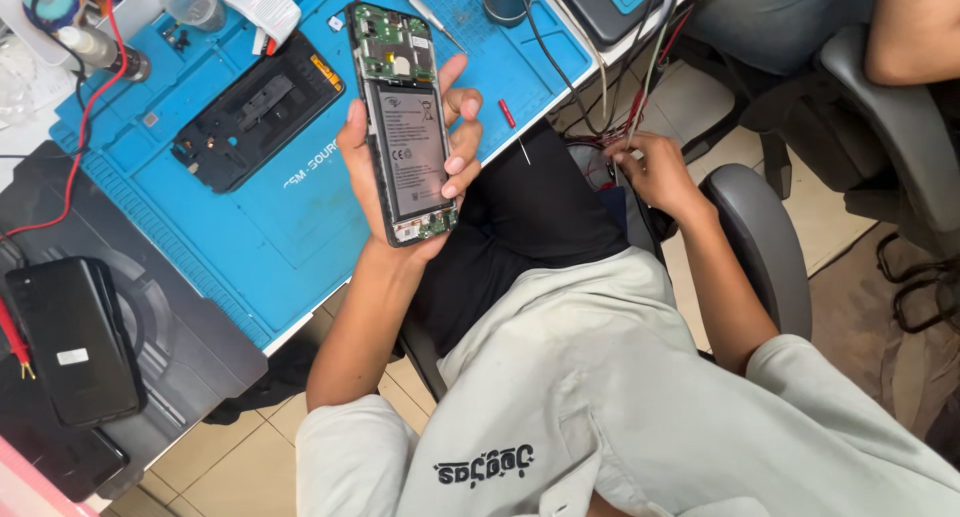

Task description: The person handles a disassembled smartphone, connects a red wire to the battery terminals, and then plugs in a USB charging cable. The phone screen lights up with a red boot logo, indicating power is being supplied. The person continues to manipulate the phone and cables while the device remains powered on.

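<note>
Left hand [400,152] clamped around an opened phone [403,122] with battery exposed, held above the blue mat [290,227]; right hand [650,172], well apart, closing on test leads [640,97], suggesting the probing step, which calls for steady contact.

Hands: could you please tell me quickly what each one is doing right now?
Left hand: closed around the opened phone.
Right hand: among the cables; grip cannot be told.

matt blue rubber mat [300,227], glossy black phone [75,337].
</note>
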